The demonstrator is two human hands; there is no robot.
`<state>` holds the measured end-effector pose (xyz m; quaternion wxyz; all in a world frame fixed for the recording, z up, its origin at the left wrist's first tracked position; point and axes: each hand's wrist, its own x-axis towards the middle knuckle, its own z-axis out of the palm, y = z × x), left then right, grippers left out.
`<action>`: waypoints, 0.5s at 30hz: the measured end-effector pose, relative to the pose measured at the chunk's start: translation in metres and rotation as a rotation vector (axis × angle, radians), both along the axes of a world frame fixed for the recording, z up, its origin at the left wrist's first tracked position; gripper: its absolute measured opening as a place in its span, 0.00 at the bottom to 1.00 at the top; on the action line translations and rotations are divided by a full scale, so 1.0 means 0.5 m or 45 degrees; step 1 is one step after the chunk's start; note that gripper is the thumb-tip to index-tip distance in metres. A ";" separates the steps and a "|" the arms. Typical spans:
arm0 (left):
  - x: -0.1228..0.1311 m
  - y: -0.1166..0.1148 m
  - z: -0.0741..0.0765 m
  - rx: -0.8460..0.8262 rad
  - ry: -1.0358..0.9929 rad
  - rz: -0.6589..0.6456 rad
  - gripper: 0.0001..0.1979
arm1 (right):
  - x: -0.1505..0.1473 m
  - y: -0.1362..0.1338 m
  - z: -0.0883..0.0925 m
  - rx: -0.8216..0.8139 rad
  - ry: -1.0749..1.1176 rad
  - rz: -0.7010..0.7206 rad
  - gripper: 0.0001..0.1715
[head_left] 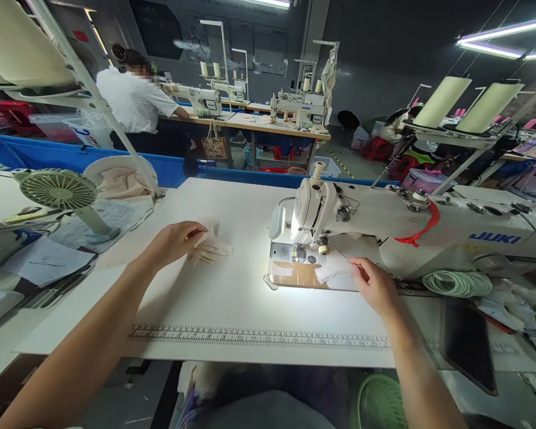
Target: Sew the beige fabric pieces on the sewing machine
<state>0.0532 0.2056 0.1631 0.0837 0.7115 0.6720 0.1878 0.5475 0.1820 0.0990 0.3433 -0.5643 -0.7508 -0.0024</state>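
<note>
My left hand point(176, 240) rests on the white table point(232, 298), its fingers closed on the top piece of a small stack of pale fabric pieces point(212, 247). My right hand point(373, 285) pinches a small white fabric piece point(333, 269) lying on the lit bed of the white sewing machine point(384, 223), just right of the needle and presser foot point(297, 250). Brown tape covers part of the machine bed under that piece.
A green desk fan point(60, 190), papers point(49, 259) and cream cloth point(120, 182) sit at the left. A printed ruler point(259, 338) runs along the table's front. Coiled green cord point(458, 283) lies at the right. A person in white point(131, 98) works at a far table.
</note>
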 end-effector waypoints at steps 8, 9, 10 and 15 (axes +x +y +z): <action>-0.028 -0.015 0.021 -0.266 -0.394 -0.029 0.32 | -0.003 -0.002 -0.001 0.015 -0.014 -0.013 0.15; -0.027 -0.014 0.021 -0.242 -0.333 -0.034 0.31 | -0.003 -0.003 -0.001 0.012 -0.014 -0.019 0.15; -0.027 -0.013 0.020 -0.212 -0.279 -0.044 0.30 | -0.002 -0.003 -0.002 0.009 -0.016 -0.023 0.15; -0.028 -0.006 0.014 -0.174 -0.196 -0.063 0.31 | -0.002 -0.004 0.001 -0.007 -0.019 0.000 0.15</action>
